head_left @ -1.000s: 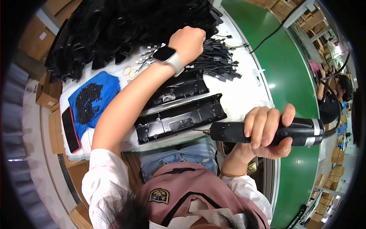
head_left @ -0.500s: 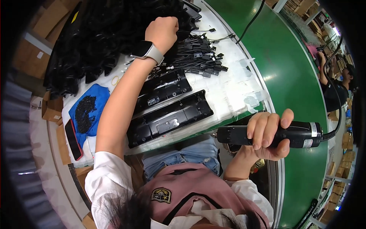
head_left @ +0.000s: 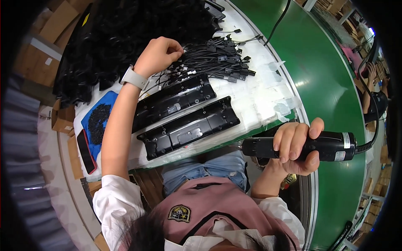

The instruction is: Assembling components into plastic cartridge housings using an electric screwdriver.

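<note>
Black bundled cable leads (head_left: 217, 58) beyond the two long black plastic housings (head_left: 188, 125) are pinched by the left hand (head_left: 157, 56); right hand (head_left: 297, 144) is clamped around a black electric screwdriver (head_left: 331, 146).

White tabletop (head_left: 268, 100) with plastic film cover, green conveyor belt (head_left: 335, 83) running just beside it. Cardboard boxes (head_left: 46, 33) stacked on the floor at left. Bright overhead light, glare on belt.

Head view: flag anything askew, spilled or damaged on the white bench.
Nothing stands out. Two long black plastic housings lie side by side, the black cable bundle is loose but contained, and small black screws stay on their blue tray.
</note>
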Action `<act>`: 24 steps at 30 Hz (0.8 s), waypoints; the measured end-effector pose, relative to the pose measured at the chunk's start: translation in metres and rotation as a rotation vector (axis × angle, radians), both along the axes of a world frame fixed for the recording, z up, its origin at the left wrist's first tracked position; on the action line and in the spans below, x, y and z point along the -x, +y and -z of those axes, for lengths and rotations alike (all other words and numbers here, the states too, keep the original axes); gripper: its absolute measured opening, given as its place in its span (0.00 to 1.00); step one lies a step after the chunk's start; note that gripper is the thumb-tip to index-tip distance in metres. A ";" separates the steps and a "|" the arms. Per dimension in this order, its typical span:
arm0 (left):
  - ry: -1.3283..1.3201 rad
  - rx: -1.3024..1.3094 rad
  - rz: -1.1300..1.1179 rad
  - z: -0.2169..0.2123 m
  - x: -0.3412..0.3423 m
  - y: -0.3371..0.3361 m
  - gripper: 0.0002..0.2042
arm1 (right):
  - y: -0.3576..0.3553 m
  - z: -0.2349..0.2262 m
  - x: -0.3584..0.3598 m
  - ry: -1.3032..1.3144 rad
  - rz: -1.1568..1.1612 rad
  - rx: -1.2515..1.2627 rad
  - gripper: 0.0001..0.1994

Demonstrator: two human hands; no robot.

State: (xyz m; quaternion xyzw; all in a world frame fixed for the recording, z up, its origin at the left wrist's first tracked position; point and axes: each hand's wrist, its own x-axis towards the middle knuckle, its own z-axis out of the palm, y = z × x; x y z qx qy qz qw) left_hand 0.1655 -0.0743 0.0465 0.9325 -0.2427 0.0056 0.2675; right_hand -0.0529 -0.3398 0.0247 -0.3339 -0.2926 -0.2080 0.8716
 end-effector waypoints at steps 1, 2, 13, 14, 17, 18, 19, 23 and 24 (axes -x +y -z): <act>0.049 0.012 -0.007 -0.001 0.003 0.002 0.08 | 0.001 -0.001 0.001 0.000 -0.005 0.003 0.18; 0.049 0.011 -0.008 0.000 0.004 0.003 0.08 | 0.004 -0.002 0.002 0.000 -0.006 0.001 0.18; -0.273 -0.133 -0.037 0.042 -0.028 -0.029 0.11 | 0.015 -0.007 0.002 0.043 0.015 0.031 0.17; -0.265 -0.100 -0.058 0.047 -0.038 -0.029 0.10 | 0.011 -0.004 0.004 0.029 -0.018 0.025 0.20; -0.250 0.030 -0.025 0.034 -0.026 -0.035 0.09 | 0.005 -0.004 0.006 0.017 -0.003 0.047 0.20; -0.167 0.038 -0.065 0.035 -0.028 -0.038 0.09 | 0.004 -0.003 0.006 0.013 0.012 0.064 0.19; -0.163 0.039 -0.075 0.037 -0.029 -0.037 0.09 | 0.004 -0.002 0.004 0.017 0.003 0.066 0.19; -0.134 -0.004 -0.120 0.031 -0.021 -0.031 0.08 | 0.010 0.002 -0.001 0.035 -0.005 0.046 0.19; -0.151 -0.021 -0.128 0.028 -0.016 -0.029 0.08 | 0.011 0.003 -0.001 0.035 -0.017 0.050 0.19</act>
